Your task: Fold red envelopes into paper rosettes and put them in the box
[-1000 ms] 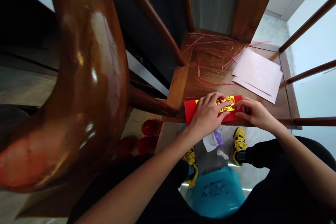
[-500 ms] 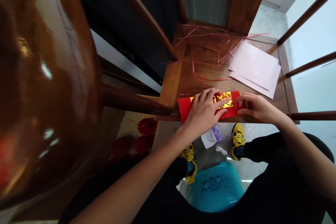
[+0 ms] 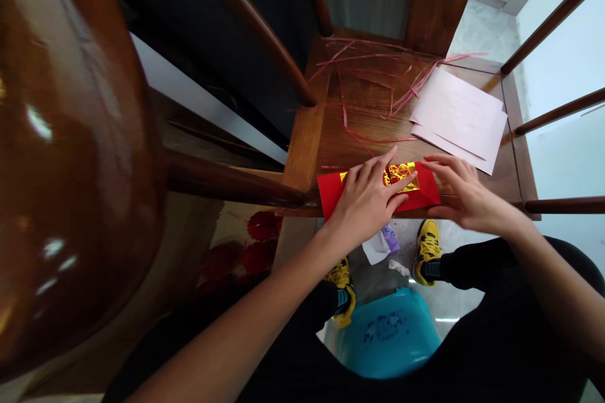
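A red paper piece with gold print (image 3: 425, 192) lies along the front edge of the wooden seat (image 3: 359, 154). My left hand (image 3: 366, 195) rests flat on its left and middle part, fingers spread, covering some of the gold print. At the paper's right end is my right hand (image 3: 460, 195), its fingers apart and its fingertips near the red edge. Whether those fingertips touch the paper is hard to tell.
White sheets (image 3: 460, 113) lie at the seat's right, pink strings (image 3: 345, 101) toward its back. Wooden spindles (image 3: 562, 116) flank the seat. Below are a blue stool (image 3: 390, 334) and yellow shoes (image 3: 428, 249). A large brown glossy object (image 3: 75, 157) fills the left.
My right hand has opened and drawn slightly to the right, and more of the paper's red right end shows. My left hand stays on the paper, its index and middle fingers spread wider.
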Demonstrator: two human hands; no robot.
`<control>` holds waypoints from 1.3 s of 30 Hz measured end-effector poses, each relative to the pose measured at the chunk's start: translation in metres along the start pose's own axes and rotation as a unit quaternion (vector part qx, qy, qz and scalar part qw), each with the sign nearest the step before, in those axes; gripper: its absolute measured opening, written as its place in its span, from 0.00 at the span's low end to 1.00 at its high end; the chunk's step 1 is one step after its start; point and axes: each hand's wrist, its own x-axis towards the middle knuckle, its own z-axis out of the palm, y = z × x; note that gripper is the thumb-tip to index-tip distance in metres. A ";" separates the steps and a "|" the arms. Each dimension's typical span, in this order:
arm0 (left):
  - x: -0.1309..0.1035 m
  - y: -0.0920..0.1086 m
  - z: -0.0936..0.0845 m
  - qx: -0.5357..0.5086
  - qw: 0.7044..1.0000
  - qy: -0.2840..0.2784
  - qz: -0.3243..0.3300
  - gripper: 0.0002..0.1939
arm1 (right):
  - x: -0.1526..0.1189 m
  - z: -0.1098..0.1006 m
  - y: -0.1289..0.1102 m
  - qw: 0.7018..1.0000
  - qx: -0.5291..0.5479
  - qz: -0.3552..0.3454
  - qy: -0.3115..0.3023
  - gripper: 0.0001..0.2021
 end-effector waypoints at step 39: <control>0.008 -0.006 -0.010 -0.166 0.976 0.015 -0.142 0.12 | 0.017 0.017 -0.036 0.978 0.173 -0.110 0.035 0.22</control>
